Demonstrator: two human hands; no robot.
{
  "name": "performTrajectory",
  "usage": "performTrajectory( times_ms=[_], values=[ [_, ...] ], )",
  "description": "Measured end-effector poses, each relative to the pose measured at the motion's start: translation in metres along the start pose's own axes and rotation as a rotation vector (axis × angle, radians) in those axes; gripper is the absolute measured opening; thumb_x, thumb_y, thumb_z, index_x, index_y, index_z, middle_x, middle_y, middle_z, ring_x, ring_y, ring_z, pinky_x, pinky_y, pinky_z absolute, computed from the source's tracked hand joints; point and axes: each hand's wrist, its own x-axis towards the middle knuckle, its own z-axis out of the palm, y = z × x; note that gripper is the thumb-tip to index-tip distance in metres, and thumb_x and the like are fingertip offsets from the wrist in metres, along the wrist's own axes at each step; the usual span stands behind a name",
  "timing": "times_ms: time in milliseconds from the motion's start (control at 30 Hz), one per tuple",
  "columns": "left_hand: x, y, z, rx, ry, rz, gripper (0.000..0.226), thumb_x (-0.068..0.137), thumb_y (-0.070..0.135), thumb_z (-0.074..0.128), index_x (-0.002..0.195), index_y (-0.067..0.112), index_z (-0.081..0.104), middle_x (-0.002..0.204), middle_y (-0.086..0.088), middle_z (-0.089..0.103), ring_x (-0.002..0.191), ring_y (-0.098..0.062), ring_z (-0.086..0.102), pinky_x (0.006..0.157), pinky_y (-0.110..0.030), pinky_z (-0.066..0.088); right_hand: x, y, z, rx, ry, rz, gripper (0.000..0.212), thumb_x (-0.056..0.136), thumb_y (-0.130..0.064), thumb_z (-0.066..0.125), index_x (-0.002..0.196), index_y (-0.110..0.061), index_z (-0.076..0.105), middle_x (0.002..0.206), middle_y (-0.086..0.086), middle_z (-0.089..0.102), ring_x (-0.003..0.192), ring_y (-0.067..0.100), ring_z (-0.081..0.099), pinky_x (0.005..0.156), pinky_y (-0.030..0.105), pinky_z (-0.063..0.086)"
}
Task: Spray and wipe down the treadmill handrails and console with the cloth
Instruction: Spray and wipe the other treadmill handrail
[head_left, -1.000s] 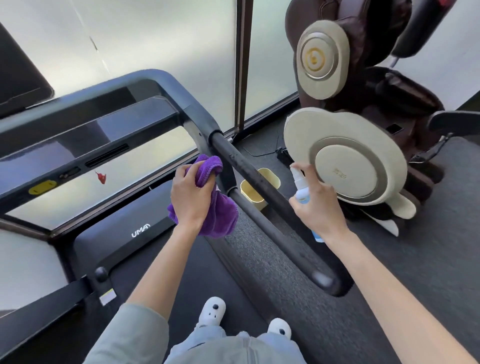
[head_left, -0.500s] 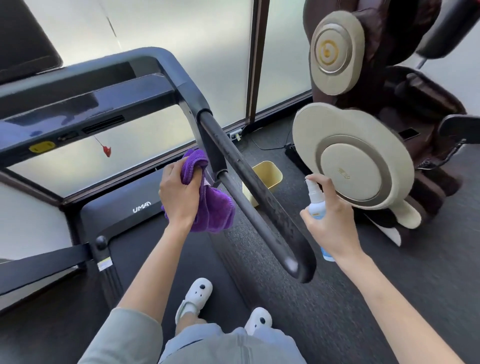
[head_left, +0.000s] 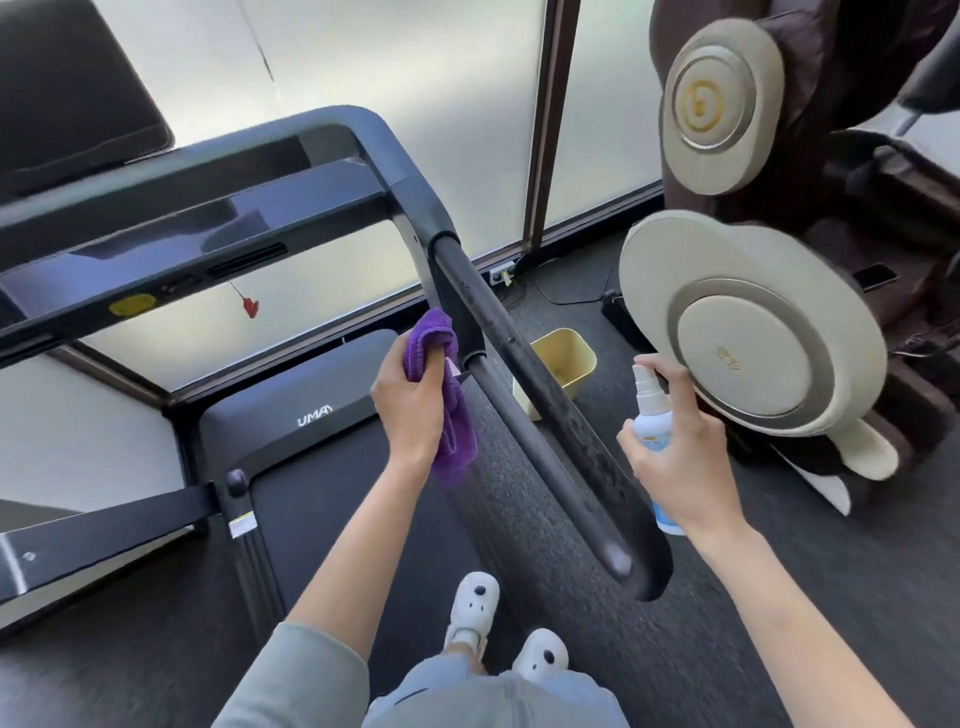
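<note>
The treadmill's right handrail (head_left: 545, 415), black and padded, runs from the console frame down toward me. My left hand (head_left: 410, 410) grips a bunched purple cloth (head_left: 426, 343) just left of the rail, beside its lower support bar. On the rail's right side my right hand (head_left: 680, 467) holds a small white and blue spray bottle (head_left: 649, 410), nozzle up, index finger on top of the sprayer. The dark console (head_left: 182, 260) crosses the upper left. The left handrail (head_left: 104, 530) shows at the lower left.
A brown and beige massage chair (head_left: 753, 338) stands close on the right. A yellow bin (head_left: 563, 358) sits on the floor under the rail. A red safety clip (head_left: 250, 306) hangs from the console. Frosted windows lie ahead. My white shoes (head_left: 472, 608) stand on the belt.
My left hand and the cloth have come off the rail's top and dropped to its left side. My right hand with the bottle moved slightly lower and right. My view shifted.
</note>
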Motion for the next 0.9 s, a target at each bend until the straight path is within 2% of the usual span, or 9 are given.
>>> performTrajectory(
  times_ms=[133, 233, 333, 433, 567, 633, 700, 767, 900],
  values=[
    [0.014, 0.013, 0.003, -0.055, -0.084, 0.048, 0.016, 0.093, 0.026, 0.058, 0.090, 0.040, 0.066, 0.072, 0.020, 0.062, 0.067, -0.001, 0.052, 0.071, -0.023, 0.045, 0.013, -0.006, 0.001, 0.018, 0.036, 0.011, 0.066, 0.082, -0.001, 0.066, 0.126, -0.042, 0.039, 0.060, -0.014, 0.053, 0.055, 0.011, 0.056, 0.056, 0.030, 0.046],
    [0.025, 0.034, 0.007, -0.126, -0.153, 0.056, 0.020, 0.093, 0.027, 0.058, 0.085, 0.043, 0.066, 0.071, 0.022, 0.062, 0.068, -0.003, 0.054, 0.072, -0.024, 0.047, 0.024, -0.009, 0.000, 0.017, 0.036, 0.001, 0.066, 0.082, -0.001, 0.065, 0.127, -0.042, 0.039, 0.058, -0.007, 0.054, 0.053, 0.021, 0.058, 0.059, 0.037, 0.051],
    [0.038, 0.059, 0.008, -0.092, -0.146, 0.175, 0.017, 0.093, 0.023, 0.057, 0.089, 0.038, 0.063, 0.076, 0.021, 0.061, 0.072, -0.003, 0.054, 0.073, -0.020, 0.046, 0.033, -0.011, -0.003, 0.040, 0.040, 0.010, 0.066, 0.084, -0.002, 0.065, 0.127, -0.044, 0.038, 0.064, -0.001, 0.059, 0.052, 0.029, 0.060, 0.060, 0.045, 0.056],
    [0.052, 0.085, 0.008, -0.204, -0.129, 0.063, 0.013, 0.096, 0.023, 0.058, 0.084, 0.029, 0.061, 0.078, 0.009, 0.059, 0.073, -0.011, 0.053, 0.074, -0.031, 0.048, 0.035, -0.012, -0.006, 0.032, 0.058, 0.000, 0.066, 0.085, -0.003, 0.065, 0.128, -0.044, 0.037, 0.061, 0.003, 0.060, 0.050, 0.029, 0.060, 0.059, 0.046, 0.056],
    [0.053, 0.120, 0.019, -0.346, -0.346, -0.103, 0.011, 0.096, 0.028, 0.058, 0.092, 0.019, 0.063, 0.091, -0.006, 0.064, 0.081, -0.024, 0.062, 0.079, -0.045, 0.054, 0.034, -0.009, -0.009, 0.014, 0.077, 0.003, 0.065, 0.085, -0.001, 0.066, 0.128, -0.042, 0.039, 0.058, 0.000, 0.056, 0.050, 0.025, 0.057, 0.060, 0.045, 0.054],
    [0.055, 0.135, 0.024, -0.458, -0.431, -0.144, 0.014, 0.095, 0.031, 0.060, 0.093, 0.018, 0.065, 0.087, -0.007, 0.070, 0.078, -0.027, 0.067, 0.072, -0.044, 0.059, 0.033, -0.010, -0.010, 0.013, 0.090, 0.008, 0.063, 0.085, -0.001, 0.066, 0.128, -0.040, 0.039, 0.059, 0.000, 0.054, 0.051, 0.025, 0.054, 0.060, 0.045, 0.054],
    [0.065, 0.142, 0.027, -0.496, -0.476, -0.161, 0.017, 0.093, 0.033, 0.061, 0.095, 0.017, 0.065, 0.080, -0.004, 0.073, 0.073, -0.022, 0.071, 0.063, -0.034, 0.058, 0.033, -0.009, -0.011, 0.011, 0.091, 0.007, 0.063, 0.085, -0.001, 0.065, 0.128, -0.039, 0.040, 0.063, 0.005, 0.058, 0.053, 0.030, 0.057, 0.062, 0.046, 0.054],
    [0.077, 0.138, 0.032, -0.399, -0.474, -0.121, 0.017, 0.093, 0.034, 0.062, 0.096, 0.018, 0.066, 0.079, 0.000, 0.073, 0.072, -0.016, 0.071, 0.065, -0.030, 0.056, 0.033, -0.010, -0.011, 0.011, 0.089, 0.006, 0.063, 0.085, -0.001, 0.065, 0.129, -0.038, 0.040, 0.069, 0.009, 0.062, 0.054, 0.033, 0.060, 0.063, 0.048, 0.054],
    [0.090, 0.094, 0.042, 0.168, -0.406, 0.176, 0.014, 0.093, 0.027, 0.060, 0.105, 0.023, 0.066, 0.087, 0.009, 0.067, 0.082, -0.010, 0.063, 0.081, -0.030, 0.051, 0.030, -0.012, -0.009, -0.005, 0.117, -0.011, 0.064, 0.083, 0.001, 0.066, 0.129, -0.036, 0.041, 0.078, 0.008, 0.062, 0.054, 0.030, 0.057, 0.061, 0.044, 0.053]
  ],
)
